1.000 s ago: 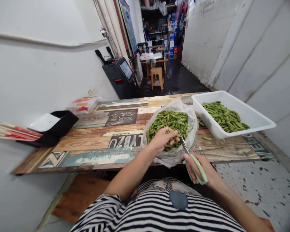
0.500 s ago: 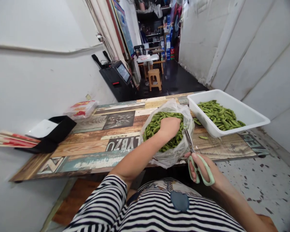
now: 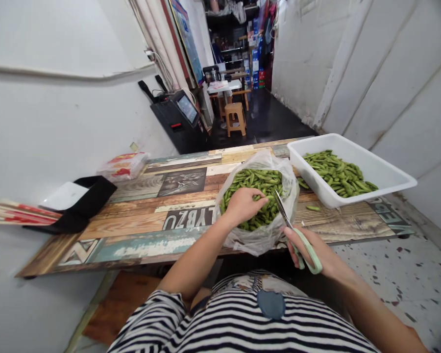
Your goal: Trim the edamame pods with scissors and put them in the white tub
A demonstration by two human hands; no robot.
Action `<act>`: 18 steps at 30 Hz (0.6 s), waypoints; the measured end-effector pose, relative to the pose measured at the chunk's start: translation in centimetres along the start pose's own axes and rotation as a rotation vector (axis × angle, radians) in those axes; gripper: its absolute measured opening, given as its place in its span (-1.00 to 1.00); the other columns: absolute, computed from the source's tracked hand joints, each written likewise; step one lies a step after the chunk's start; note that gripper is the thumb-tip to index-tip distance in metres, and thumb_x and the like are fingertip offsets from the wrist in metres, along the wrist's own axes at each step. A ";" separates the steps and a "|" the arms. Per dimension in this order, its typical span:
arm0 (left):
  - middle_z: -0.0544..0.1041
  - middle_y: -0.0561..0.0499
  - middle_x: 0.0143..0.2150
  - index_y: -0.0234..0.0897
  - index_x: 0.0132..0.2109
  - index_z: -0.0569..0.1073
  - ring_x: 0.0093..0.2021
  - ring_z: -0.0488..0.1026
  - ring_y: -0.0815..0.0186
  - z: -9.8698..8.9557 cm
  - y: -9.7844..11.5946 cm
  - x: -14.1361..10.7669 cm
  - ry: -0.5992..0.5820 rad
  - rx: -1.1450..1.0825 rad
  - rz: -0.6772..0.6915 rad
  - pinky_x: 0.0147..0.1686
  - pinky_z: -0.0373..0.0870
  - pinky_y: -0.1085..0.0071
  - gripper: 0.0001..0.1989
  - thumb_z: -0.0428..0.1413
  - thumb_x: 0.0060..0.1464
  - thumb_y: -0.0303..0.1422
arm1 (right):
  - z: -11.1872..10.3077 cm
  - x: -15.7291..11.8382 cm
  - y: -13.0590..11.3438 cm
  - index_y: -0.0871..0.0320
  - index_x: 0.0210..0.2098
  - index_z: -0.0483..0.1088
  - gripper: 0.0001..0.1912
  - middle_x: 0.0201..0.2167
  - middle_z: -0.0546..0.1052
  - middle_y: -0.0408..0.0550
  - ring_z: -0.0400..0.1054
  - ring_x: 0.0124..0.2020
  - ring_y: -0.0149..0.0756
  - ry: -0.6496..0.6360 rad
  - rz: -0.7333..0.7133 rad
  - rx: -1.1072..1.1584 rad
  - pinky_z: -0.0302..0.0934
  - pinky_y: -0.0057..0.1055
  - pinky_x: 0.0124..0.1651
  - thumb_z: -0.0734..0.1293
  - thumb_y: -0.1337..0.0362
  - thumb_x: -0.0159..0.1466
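A clear plastic bag (image 3: 257,244) stands with its mouth wide, full of green edamame pods (image 3: 255,179). Over the pods, my left hand (image 3: 242,206) is closed, pinching one edamame pod (image 3: 269,198) at its fingertips. My right hand (image 3: 318,247) grips a pair of scissors (image 3: 285,212) with pale green handles, at the bag's right side. The scissor blades point up and away, their tips close to the pinched pod. Whether the blades touch that pod, I cannot tell.
To the right, a white plastic tub (image 3: 325,195) holds more pods. Loose pods, such as this pod (image 3: 312,208), lie on the patterned wooden table (image 3: 132,215). A black holder (image 3: 95,193) with chopsticks (image 3: 22,213), a plastic-wrapped package (image 3: 123,165) and a black screen machine (image 3: 180,120) are leftward.
My left hand has drawn back from among the pods toward me and left, now with a pod pinched. The scissors have moved slightly up and left toward it.
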State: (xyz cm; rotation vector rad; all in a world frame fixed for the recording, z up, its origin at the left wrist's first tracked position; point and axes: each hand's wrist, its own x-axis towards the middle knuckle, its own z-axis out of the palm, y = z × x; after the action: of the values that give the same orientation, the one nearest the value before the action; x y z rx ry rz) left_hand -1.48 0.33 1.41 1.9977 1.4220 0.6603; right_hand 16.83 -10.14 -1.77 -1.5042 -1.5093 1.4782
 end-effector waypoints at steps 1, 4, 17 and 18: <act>0.41 0.08 -0.67 -0.25 -0.32 0.60 -0.55 0.35 0.35 0.1 -0.1 -0.1 0.018 -0.029 -0.025 -0.45 0.20 0.48 -0.75 0.14 0.00 -0.19 | 0.0 -0.1 -0.1 0.12 -0.54 0.20 -0.49 -0.72 0.34 -0.26 0.28 -0.70 -0.44 0.001 -0.002 -0.017 0.17 -0.51 -0.60 0.11 -0.17 0.28; 0.39 0.12 -0.70 -0.26 -0.33 0.57 -0.62 0.31 0.40 0.5 -0.3 -0.3 0.047 -0.125 -0.078 -0.47 0.21 0.48 -0.75 0.13 0.00 -0.17 | -0.1 -0.5 -0.8 0.11 -0.53 0.18 -0.49 -0.73 0.33 -0.25 0.27 -0.70 -0.44 0.000 0.000 -0.067 0.17 -0.51 -0.60 0.10 -0.17 0.27; 0.36 0.12 -0.71 -0.34 -0.50 0.43 -0.67 0.19 0.50 0.3 -0.6 -0.7 -0.179 -0.414 -0.153 -0.59 0.12 0.53 -0.76 0.13 -0.04 -0.24 | 1.1 0.1 -0.5 0.09 -0.51 0.16 -0.58 -0.78 0.21 -0.34 0.14 -0.80 -0.49 0.044 0.065 -0.010 0.07 -0.57 -0.76 0.20 -0.12 0.22; 0.35 0.12 -0.71 -0.35 -0.49 0.42 -0.69 0.17 0.51 0.2 -0.7 -0.7 -0.216 -0.473 -0.197 -0.62 0.09 0.54 -0.78 0.14 -0.05 -0.26 | 1.1 0.2 -0.3 0.09 -0.50 0.17 -0.58 -0.78 0.19 -0.36 0.12 -0.81 -0.50 0.045 0.065 -0.005 0.05 -0.57 -0.77 0.21 -0.12 0.22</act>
State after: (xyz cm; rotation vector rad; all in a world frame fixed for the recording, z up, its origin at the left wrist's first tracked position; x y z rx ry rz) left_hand -1.95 -0.19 0.73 1.4902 1.1825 0.6054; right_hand 15.72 -10.27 -1.83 -1.5926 -1.4519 1.4679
